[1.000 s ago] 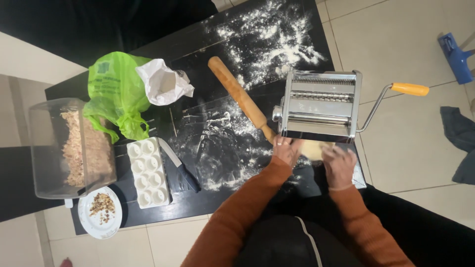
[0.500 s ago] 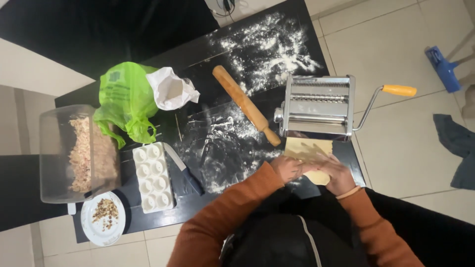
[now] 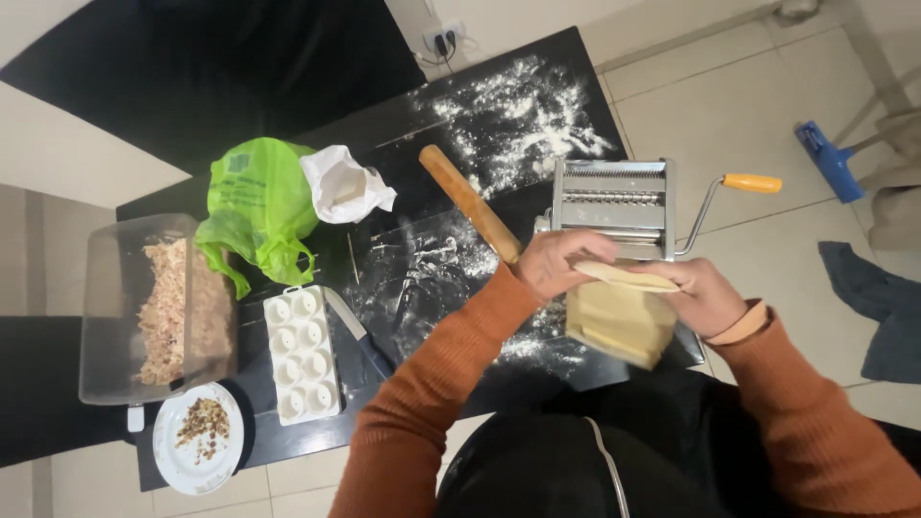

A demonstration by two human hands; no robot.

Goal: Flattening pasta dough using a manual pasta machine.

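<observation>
Over the floury black desk [image 3: 317, 436], just in front of the pasta machine [image 3: 614, 197], I am holding the dough sheet [image 3: 622, 321] level, my left hand [image 3: 556, 264] and right hand [image 3: 700, 293] gripping its top edge gently to avoid tearing.

rolling pin [image 3: 470, 203] left of pasta machine [image 3: 612, 197], mould [image 3: 301, 353] beside knife [image 3: 360, 333]
</observation>
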